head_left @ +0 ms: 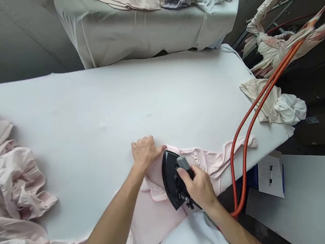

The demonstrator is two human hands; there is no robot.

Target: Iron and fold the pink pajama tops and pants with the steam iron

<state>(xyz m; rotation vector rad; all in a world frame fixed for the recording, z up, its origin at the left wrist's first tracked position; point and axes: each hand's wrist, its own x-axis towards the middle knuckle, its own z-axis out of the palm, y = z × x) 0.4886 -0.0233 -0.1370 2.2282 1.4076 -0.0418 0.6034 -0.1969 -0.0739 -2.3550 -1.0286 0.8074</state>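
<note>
My right hand (198, 186) is shut on the grey handle of a black steam iron (171, 179), which rests on a pale pink shirt (156, 220) spread over the white padded ironing table (124, 107). Two orange hoses (246, 152) rise from behind the iron's side of the table toward the upper right. My left hand (145, 152) lies flat with its fingers apart, pressing the shirt's edge by the collar just ahead of the iron. More pink fabric (9, 177) lies bunched at the table's left.
A crumpled white cloth (275, 103) lies on the table's far right corner. Behind stands a second covered table (142, 33) with folded garments. Pale garments (283, 45) hang at upper right. A paper with a pen (270, 177) lies on a low white surface at right.
</note>
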